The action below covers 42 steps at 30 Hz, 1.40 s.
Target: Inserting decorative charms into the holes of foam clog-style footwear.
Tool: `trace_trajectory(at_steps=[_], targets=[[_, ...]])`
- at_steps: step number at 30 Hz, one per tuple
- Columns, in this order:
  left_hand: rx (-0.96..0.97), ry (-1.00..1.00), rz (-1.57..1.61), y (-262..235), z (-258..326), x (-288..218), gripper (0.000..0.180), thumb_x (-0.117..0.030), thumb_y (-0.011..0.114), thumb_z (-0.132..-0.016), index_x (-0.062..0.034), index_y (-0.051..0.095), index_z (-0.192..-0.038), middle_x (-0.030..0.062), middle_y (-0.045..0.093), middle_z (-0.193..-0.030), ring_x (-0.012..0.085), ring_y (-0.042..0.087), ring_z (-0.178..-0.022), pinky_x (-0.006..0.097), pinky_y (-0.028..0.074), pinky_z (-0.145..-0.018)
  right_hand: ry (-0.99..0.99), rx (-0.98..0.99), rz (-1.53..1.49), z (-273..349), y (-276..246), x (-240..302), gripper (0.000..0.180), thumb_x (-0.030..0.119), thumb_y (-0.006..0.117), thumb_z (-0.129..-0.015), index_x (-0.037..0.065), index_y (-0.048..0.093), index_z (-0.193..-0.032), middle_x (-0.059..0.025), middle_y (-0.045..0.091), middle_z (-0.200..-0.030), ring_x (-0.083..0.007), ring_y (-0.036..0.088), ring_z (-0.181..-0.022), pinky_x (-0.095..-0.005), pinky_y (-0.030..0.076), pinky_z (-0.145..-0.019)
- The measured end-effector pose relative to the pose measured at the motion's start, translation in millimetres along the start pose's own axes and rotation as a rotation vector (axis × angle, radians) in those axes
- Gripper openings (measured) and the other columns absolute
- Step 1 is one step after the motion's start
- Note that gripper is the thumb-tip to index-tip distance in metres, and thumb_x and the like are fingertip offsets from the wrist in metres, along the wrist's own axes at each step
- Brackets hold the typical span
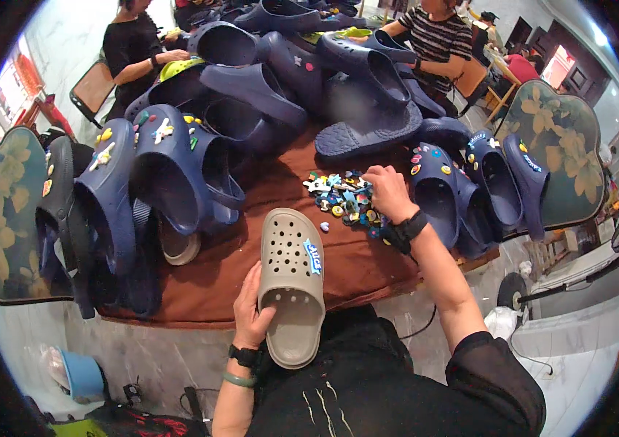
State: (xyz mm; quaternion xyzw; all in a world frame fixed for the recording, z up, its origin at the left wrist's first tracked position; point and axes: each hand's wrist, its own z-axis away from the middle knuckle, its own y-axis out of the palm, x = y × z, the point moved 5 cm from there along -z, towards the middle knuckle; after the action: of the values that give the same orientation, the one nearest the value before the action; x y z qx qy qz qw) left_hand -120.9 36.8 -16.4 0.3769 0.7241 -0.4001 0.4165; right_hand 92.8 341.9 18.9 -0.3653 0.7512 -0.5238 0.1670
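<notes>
Our left hand (pixel 253 309) grips the grey clog (pixel 293 286) by its side; our right hand (pixel 388 191) rests fingers-down in the charm pile (pixel 342 200), grasp hidden

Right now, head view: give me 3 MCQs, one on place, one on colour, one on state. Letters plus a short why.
1. Where is the right hand?
A. on the pile of small colourful charms
B. on a chair back
C. inside a navy clog

2. What colour is the clog in the left hand?
A. navy
B. beige-grey
C. yellow

3. How is that clog held?
A. lying sole up on the table
B. gripped at its side near the heel, top side up
C. hanging from its strap

Answers:
1 A, fingers rest among the charms.
2 B, pale against the navy clogs piled behind.
3 B, its holes face the camera.
</notes>
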Motion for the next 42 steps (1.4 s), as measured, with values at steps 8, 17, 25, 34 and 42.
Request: trace_trajectory(at_steps=[8, 17, 25, 34, 42], targets=[[-0.002, 0.047, -0.031, -0.6, -1.9, -0.5, 0.07, -0.025, 0.058, -0.075, 0.0027, 0.048, -0.139, 0.0258, 0.048, -0.142, 0.0387, 0.048, -0.132, 0.041, 0.038, -0.109, -0.18, 0.227, 0.041, -10.1, 9.1, -23.1, 0.025, 0.007, 0.068, -0.074, 0.012, 0.073, -0.098, -0.0078, 0.069, -0.097, -0.03, 0.061, -0.094, -0.0421, 0.05, -0.079], [-0.021, 0.035, -0.02, -4.3, 2.5, 2.9, 0.074, -0.026, 0.059, -0.074, 0.0011, 0.046, -0.141, 0.0243, 0.046, -0.144, 0.0377, 0.049, -0.132, 0.04, 0.04, -0.107, 0.264, 0.311, -1.171, 6.5, -3.7, 40.0, 0.03, 0.008, 0.057, -0.096, -0.003, 0.059, -0.124, -0.0035, 0.068, -0.109, -0.0083, 0.059, -0.103, -0.0258, 0.048, -0.087], [-0.021, 0.06, -0.041, -1.8, 3.7, 6.2, 0.075, -0.021, 0.061, -0.071, -0.0025, 0.045, -0.142, 0.0235, 0.045, -0.145, 0.0404, 0.049, -0.129, 0.041, 0.042, -0.105, -0.131, 0.478, -0.903, -1.3, -20.5, 137.0, 0.022, 0.002, 0.058, -0.09, 0.006, 0.067, -0.111, -0.0049, 0.066, -0.101, -0.018, 0.058, -0.095, -0.0337, 0.047, -0.083], [-0.038, 0.063, -0.057, -4.2, 5.0, 2.0, 0.074, -0.018, 0.062, -0.071, -0.0033, 0.046, -0.142, 0.0221, 0.046, -0.144, 0.0391, 0.051, -0.127, 0.041, 0.044, -0.103, -0.519, 0.299, -0.612, 0.8, -18.5, 192.2, 0.024, -0.002, 0.062, -0.081, 0.004, 0.065, -0.104, -0.0128, 0.061, -0.103, -0.0333, 0.057, -0.102, -0.0423, 0.048, -0.088], [-0.03, 0.054, -0.085, -5.0, 6.2, 5.6, 0.076, -0.021, 0.064, -0.072, -0.0028, 0.044, -0.143, 0.0214, 0.045, -0.145, 0.0386, 0.05, -0.128, 0.041, 0.044, -0.103, -0.588, 0.394, -0.503, 3.2, -33.3, 203.0, 0.025, 0.005, 0.067, -0.082, 0.003, 0.065, -0.106, -0.0138, 0.062, -0.106, -0.0351, 0.058, -0.104, -0.0417, 0.049, -0.087]])
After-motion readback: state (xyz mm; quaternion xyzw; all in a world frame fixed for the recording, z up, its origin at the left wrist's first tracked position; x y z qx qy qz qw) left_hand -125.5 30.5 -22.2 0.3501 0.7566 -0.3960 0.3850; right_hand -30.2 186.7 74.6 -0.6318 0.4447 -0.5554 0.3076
